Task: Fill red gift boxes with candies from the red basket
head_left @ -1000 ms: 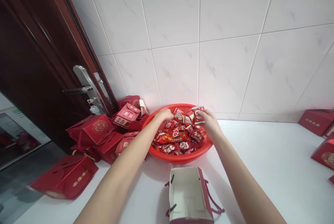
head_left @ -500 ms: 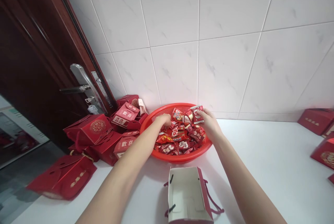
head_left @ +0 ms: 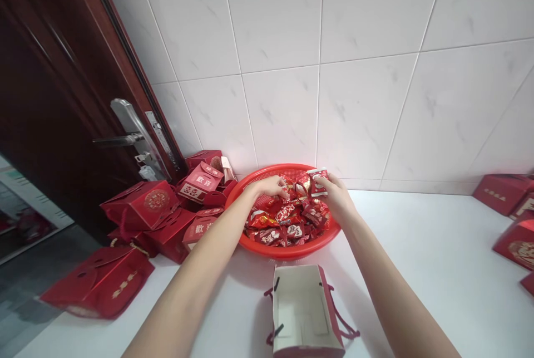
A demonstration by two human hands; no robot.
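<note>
A red perforated basket (head_left: 287, 252) stands against the wall with several red wrapped candies (head_left: 294, 231) inside. My right hand (head_left: 339, 197), over its right rim, pinches a red and white candy packet (head_left: 319, 182). Inside the far half of the basket, my left hand (head_left: 271, 186) has its fingers bent onto a red wrapped candy (head_left: 287, 181), its fingertips partly hidden among the wrappers. In front of the basket, between my forearms, an open gift box (head_left: 302, 308) with purple-red cord handles shows its bare white inside.
Several closed red gift boxes (head_left: 142, 205) are piled left of the basket, one box (head_left: 102, 285) nearest the table edge. More red boxes (head_left: 504, 194) sit at the far right of the white table (head_left: 400, 235). A dark door with a metal handle (head_left: 133, 130) is at left.
My left hand has shifted right and slightly up within the basket, its fingers reaching to a candy near the middle. My right hand still holds its packet, nearly in place.
</note>
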